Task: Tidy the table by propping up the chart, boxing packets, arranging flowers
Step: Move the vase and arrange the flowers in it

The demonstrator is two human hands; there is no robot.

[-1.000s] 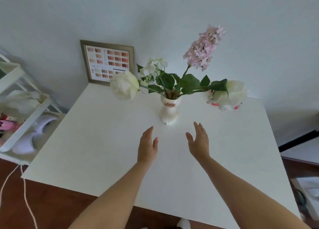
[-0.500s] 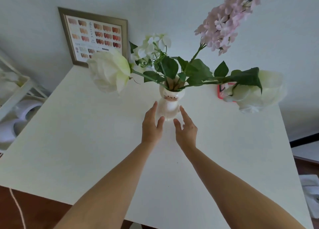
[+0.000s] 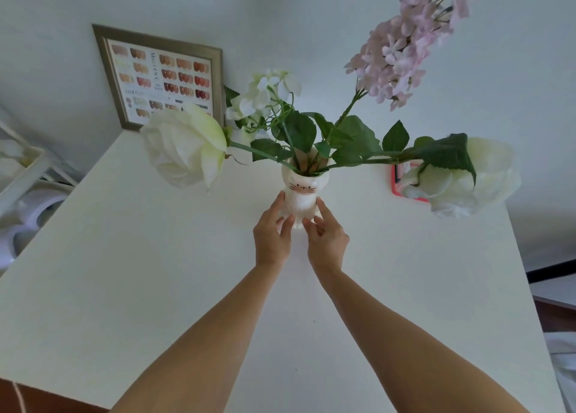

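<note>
1. The cat-faced vase (image 3: pixel 300 194) is cupped low down between both hands; the left hand (image 3: pixel 271 237) is pressed to its left flank, the right hand (image 3: pixel 327 240) to its right flank, thumbs nearly meeting in front of the base.
2. Both grips are half-curled around the vase, not fully wrapped; the vase is seen upright on the white table (image 3: pixel 156 272), though whether it is lifted cannot be told.
3. Stems are held in the vase mouth: one white rose (image 3: pixel 184 147) is splayed out left, another white rose (image 3: pixel 461 179) right, small white blossoms (image 3: pixel 268 91) behind, a pink lilac spray (image 3: pixel 405 48) up right.
4. A red-edged item (image 3: pixel 397 179) is partly hidden behind the right rose, on the table.
5. The framed colour chart (image 3: pixel 162 76) is propped against the pale wall (image 3: pixel 311 13) at the table's far-left corner.
6. A white shelf unit (image 3: pixel 21 175) is seen left of the table; dark floor shows at the lower left.
</note>
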